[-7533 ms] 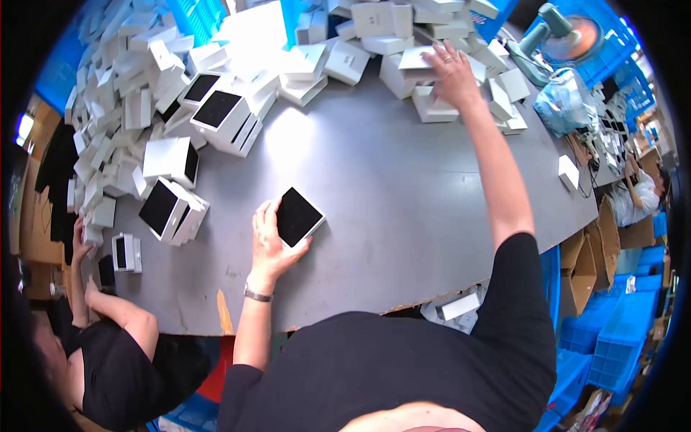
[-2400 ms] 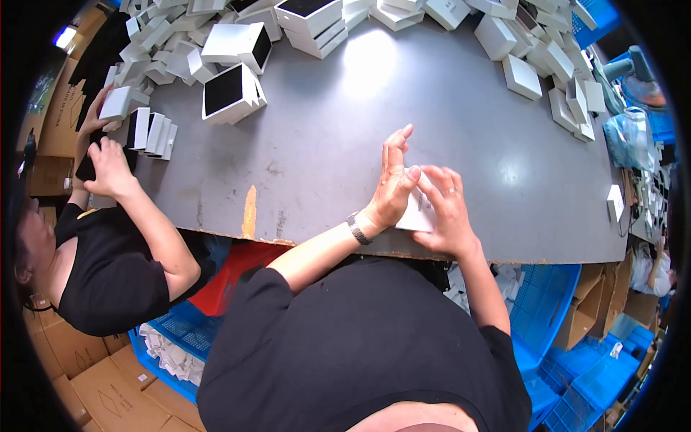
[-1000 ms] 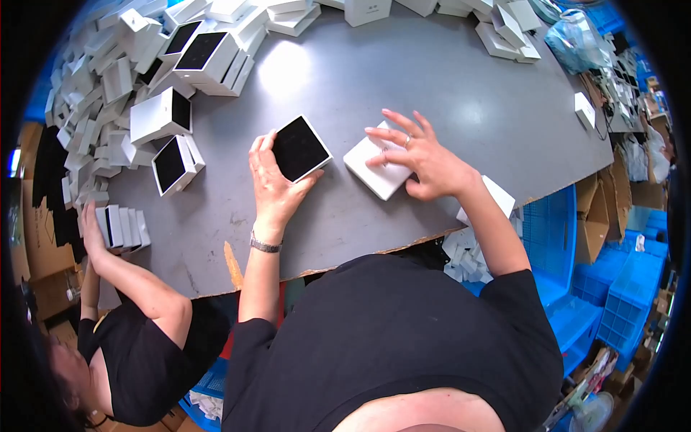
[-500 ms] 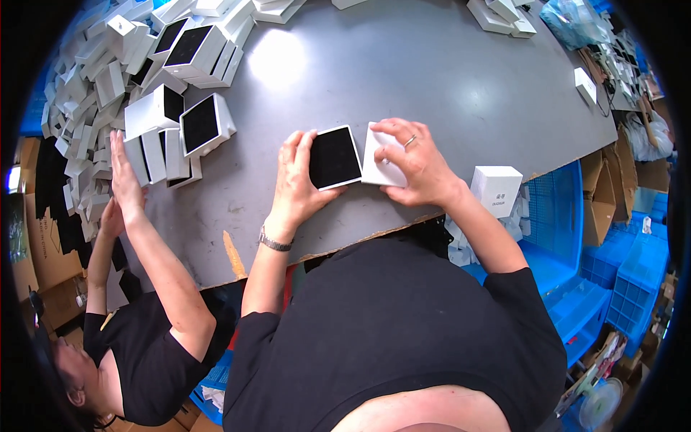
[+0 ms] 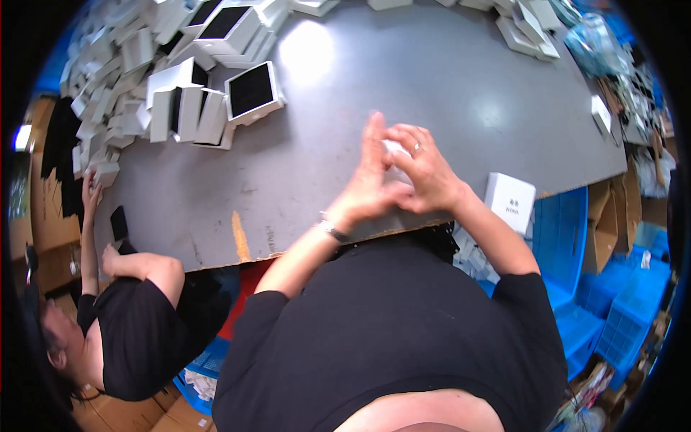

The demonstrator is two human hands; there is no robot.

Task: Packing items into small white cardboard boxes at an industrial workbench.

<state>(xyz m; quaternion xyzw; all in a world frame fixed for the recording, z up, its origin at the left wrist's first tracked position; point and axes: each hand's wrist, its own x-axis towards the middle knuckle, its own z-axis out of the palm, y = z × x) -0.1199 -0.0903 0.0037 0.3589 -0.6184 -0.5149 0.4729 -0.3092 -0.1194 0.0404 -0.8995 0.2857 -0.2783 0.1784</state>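
Note:
My left hand (image 5: 369, 176) and right hand (image 5: 426, 169) are close together over the table's near edge. Between them a small part of a white box piece (image 5: 393, 148) shows; my hands cover most of it. The right hand's fingers are bent around it. Motion smears the left hand, its fingers stretched upward beside the piece and its thumb toward the right hand, so its grip is unclear. The black-lined box half is not visible now. To the right, a closed white box (image 5: 509, 203) stands beside my right forearm.
White box pieces (image 5: 133, 50), some black-lined, heap at the table's (image 5: 324, 129) left and back. A black-lined box half (image 5: 252, 93) leans at the heap's edge. At left, a co-worker's hand (image 5: 91, 189) reaches the heap. Blue crates (image 5: 558, 245) stand right.
My left hand has moved right, up against my right hand, and the black-lined half has gone from sight. The co-worker's arms have drawn back from the boxes. The whole view has shifted.

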